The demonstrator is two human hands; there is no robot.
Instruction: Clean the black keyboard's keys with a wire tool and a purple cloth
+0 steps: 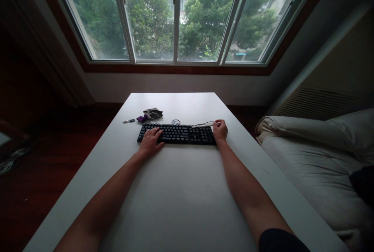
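A black keyboard (181, 133) lies flat on the white table (172, 189). My left hand (150, 141) rests on its left end, fingers spread over the keys and thumb by the front edge. At the right end, my right hand (220, 130) is closed in a pinch just beside the number keys. A thin dark cable (204, 124) runs along the keyboard's back edge into the pinched fingers. A small loop of the cable shows behind the middle of the keyboard. The very tips of my right fingers are partly hidden.
Behind the keyboard's left end lie a crumpled grey and purple cloth or bag (152, 113) and a pen (128, 121). A bed or couch with pale covers (304, 158) stands right of the table. Beyond the table is a wide window (175, 18).
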